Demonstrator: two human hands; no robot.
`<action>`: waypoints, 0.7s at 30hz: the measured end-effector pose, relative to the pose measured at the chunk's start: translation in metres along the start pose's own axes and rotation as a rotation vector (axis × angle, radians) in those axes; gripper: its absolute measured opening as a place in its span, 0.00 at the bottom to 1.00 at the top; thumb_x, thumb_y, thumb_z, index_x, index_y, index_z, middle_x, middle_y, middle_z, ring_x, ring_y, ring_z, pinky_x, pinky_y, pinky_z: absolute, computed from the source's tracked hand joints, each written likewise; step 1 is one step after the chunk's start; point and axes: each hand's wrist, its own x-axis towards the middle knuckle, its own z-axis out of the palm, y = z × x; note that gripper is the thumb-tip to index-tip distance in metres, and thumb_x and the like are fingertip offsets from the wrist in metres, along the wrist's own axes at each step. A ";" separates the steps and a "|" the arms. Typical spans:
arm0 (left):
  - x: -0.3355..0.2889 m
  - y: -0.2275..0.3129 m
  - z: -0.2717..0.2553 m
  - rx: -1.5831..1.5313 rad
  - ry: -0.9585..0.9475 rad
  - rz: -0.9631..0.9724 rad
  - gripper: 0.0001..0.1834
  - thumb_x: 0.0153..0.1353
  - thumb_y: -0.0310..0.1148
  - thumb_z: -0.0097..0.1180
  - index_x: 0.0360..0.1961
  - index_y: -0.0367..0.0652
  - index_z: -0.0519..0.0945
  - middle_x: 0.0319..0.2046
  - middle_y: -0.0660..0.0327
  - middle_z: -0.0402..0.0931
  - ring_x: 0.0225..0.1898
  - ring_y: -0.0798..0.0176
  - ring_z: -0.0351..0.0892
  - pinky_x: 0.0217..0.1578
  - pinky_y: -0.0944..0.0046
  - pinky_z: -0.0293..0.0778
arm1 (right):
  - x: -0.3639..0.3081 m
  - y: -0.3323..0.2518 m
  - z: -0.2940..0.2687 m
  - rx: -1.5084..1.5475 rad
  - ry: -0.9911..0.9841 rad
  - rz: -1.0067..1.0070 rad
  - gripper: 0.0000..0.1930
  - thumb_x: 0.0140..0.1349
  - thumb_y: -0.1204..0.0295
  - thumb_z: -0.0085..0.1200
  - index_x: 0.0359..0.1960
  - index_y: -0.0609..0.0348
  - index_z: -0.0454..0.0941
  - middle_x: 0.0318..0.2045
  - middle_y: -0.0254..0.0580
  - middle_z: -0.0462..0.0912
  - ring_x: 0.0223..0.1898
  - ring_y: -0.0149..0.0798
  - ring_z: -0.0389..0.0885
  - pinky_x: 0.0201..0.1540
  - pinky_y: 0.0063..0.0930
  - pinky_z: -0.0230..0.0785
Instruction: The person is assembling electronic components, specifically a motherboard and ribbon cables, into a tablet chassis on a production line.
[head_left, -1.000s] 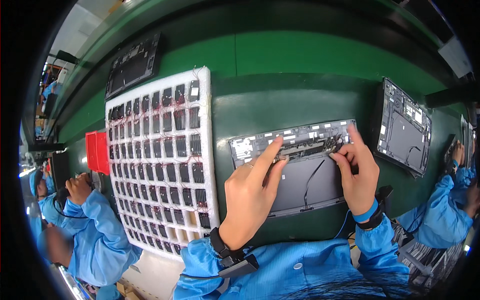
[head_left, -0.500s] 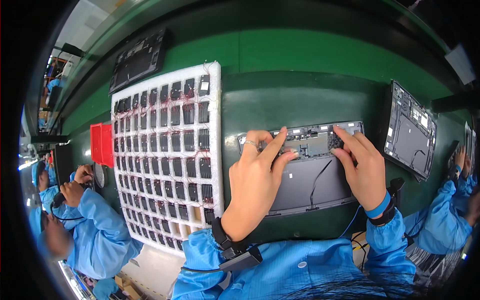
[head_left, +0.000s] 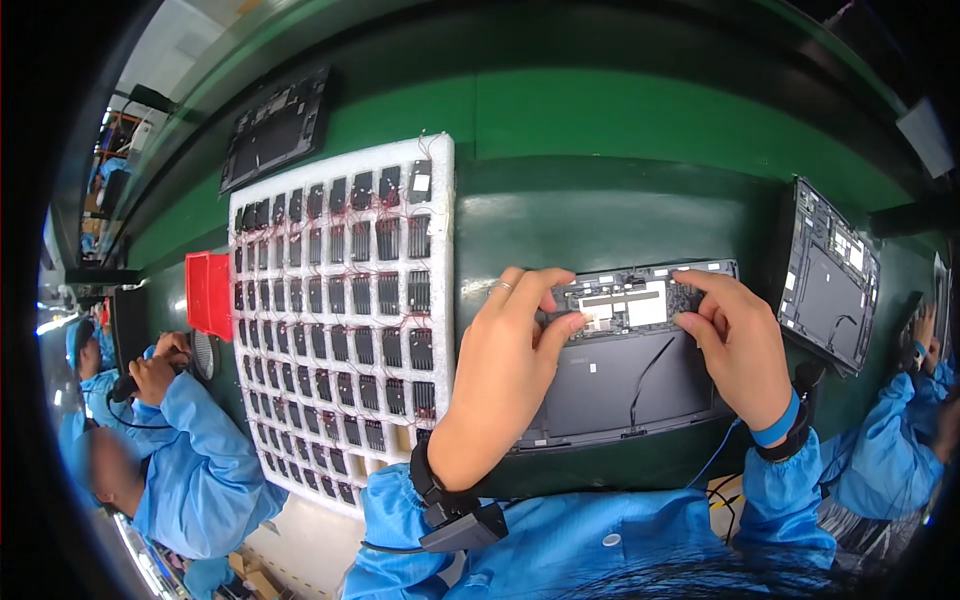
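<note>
I find bright light on the green bench [head_left: 600, 220], with a pale sheen just right of the white foam tray [head_left: 444, 260]. The circuit board [head_left: 646, 312] returns hard white glare (its right half especially). Deep shadow lies along the upper edge. Noted defects: straight lines bow toward the rim, corners go black, a co-worker's head [head_left: 106, 465] at left is blurred.

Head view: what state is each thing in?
Dark-and-white circuit board: held
Left bare hand: pinching board's left end
Right bare hand: pinching board's right end
Grey rectangular device shell: open
White foam tray: mostly filled
Red plastic bin: contents unclear
Similar shell at right: open
Similar shell, upper left: open
</note>
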 end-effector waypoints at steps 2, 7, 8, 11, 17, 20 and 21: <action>-0.001 -0.001 0.000 0.024 0.023 0.012 0.21 0.61 0.27 0.77 0.53 0.39 0.84 0.36 0.57 0.74 0.23 0.62 0.74 0.27 0.58 0.74 | 0.001 0.002 -0.001 0.044 -0.030 0.037 0.22 0.62 0.79 0.70 0.59 0.53 0.86 0.28 0.44 0.79 0.26 0.43 0.77 0.32 0.38 0.70; 0.001 -0.001 0.006 0.091 0.071 0.046 0.15 0.62 0.25 0.75 0.49 0.39 0.84 0.36 0.57 0.76 0.23 0.62 0.74 0.27 0.59 0.73 | 0.004 0.001 -0.001 0.054 -0.057 0.071 0.23 0.62 0.80 0.71 0.59 0.53 0.85 0.27 0.42 0.78 0.25 0.41 0.75 0.31 0.37 0.69; 0.001 -0.001 0.006 0.092 0.072 0.041 0.15 0.62 0.25 0.75 0.49 0.39 0.84 0.36 0.57 0.76 0.23 0.62 0.74 0.27 0.59 0.73 | 0.004 0.000 0.000 0.028 -0.048 0.064 0.23 0.62 0.80 0.71 0.59 0.53 0.85 0.26 0.41 0.77 0.25 0.40 0.74 0.31 0.37 0.69; 0.001 -0.002 0.003 0.128 0.055 0.086 0.14 0.63 0.25 0.75 0.49 0.41 0.85 0.37 0.58 0.76 0.24 0.63 0.73 0.27 0.60 0.73 | 0.004 0.000 0.001 0.019 -0.045 0.077 0.23 0.62 0.80 0.70 0.60 0.52 0.85 0.26 0.41 0.77 0.24 0.40 0.73 0.31 0.36 0.68; -0.001 -0.005 0.002 0.060 0.010 0.104 0.19 0.61 0.28 0.77 0.53 0.44 0.88 0.38 0.61 0.77 0.24 0.68 0.71 0.27 0.64 0.72 | 0.001 0.003 0.004 0.062 -0.014 0.103 0.23 0.62 0.80 0.70 0.59 0.52 0.86 0.24 0.39 0.75 0.24 0.36 0.69 0.29 0.34 0.66; -0.001 -0.007 0.002 0.062 0.004 0.102 0.18 0.60 0.29 0.78 0.52 0.44 0.89 0.38 0.61 0.77 0.23 0.68 0.71 0.27 0.64 0.72 | 0.002 0.009 0.004 0.093 -0.041 0.112 0.23 0.62 0.81 0.71 0.59 0.52 0.86 0.24 0.38 0.74 0.23 0.34 0.68 0.29 0.33 0.64; -0.001 -0.008 0.002 0.041 0.005 0.083 0.17 0.60 0.29 0.78 0.51 0.44 0.90 0.38 0.61 0.78 0.23 0.68 0.71 0.27 0.64 0.72 | 0.003 0.010 0.005 0.113 -0.049 0.107 0.23 0.62 0.81 0.71 0.59 0.52 0.86 0.23 0.37 0.73 0.23 0.34 0.67 0.29 0.33 0.64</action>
